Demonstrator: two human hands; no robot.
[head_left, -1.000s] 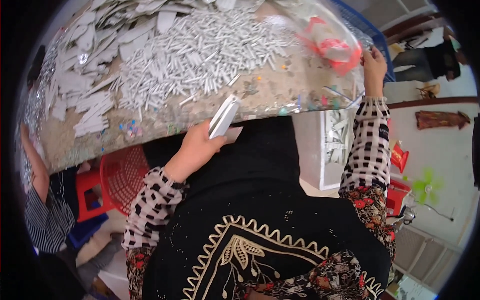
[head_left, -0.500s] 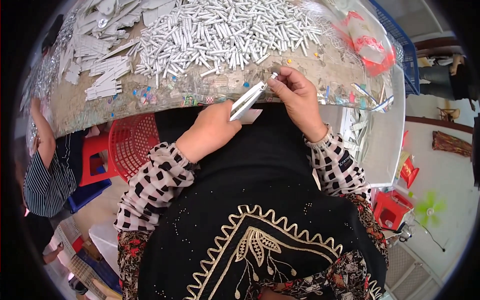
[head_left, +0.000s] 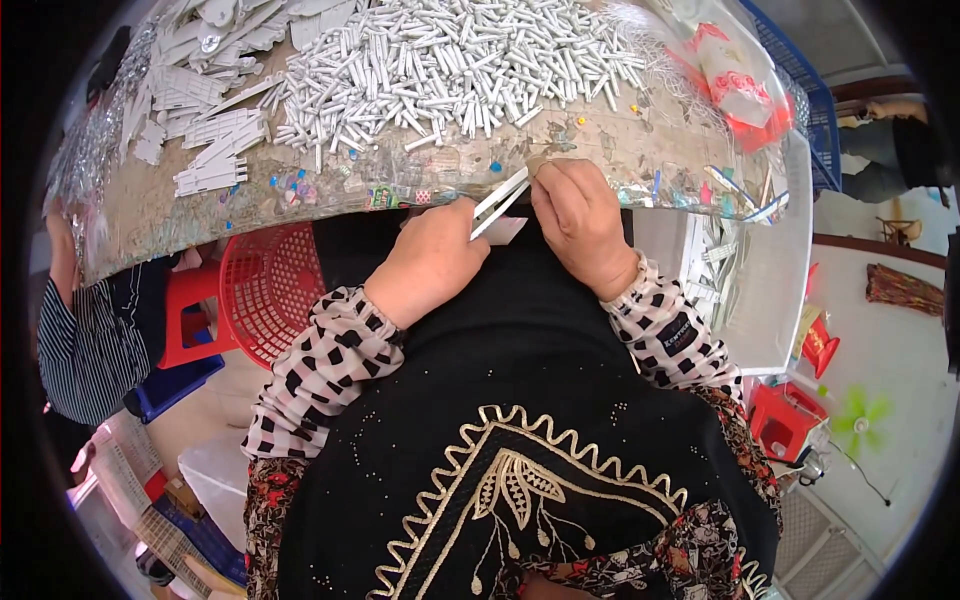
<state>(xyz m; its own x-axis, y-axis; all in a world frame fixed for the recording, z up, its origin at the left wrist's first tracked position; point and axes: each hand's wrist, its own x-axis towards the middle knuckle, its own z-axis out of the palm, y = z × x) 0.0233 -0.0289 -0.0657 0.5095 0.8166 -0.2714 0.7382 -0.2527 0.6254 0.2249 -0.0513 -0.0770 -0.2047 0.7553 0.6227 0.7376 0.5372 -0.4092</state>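
A black garment [head_left: 450, 385] with gold stitching covers the person's front, and checked sleeves [head_left: 675, 335] reach to both wrists. The left hand [head_left: 428, 262] is closed around a pair of long white strips [head_left: 500, 193], which spread in a narrow V over the counter's near edge. A small pale piece [head_left: 508, 231] juts out below them. The right hand [head_left: 580, 222] has its thumb and fingers pressed together at the strips' far end; what they pinch is hidden. Below the counter [head_left: 600, 137] are a red basket [head_left: 262, 300] at left and a pale tub [head_left: 765, 315] of white pieces [head_left: 712, 258] at right. Coloured scraps [head_left: 290, 186] dot the counter's near edge. Beyond them lie flat white strips [head_left: 215, 160] at left, a heap of short white sticks [head_left: 450, 60] in the middle, and a red and clear bag [head_left: 735, 85] at right. A blue basket [head_left: 825, 125] stands past the bag.
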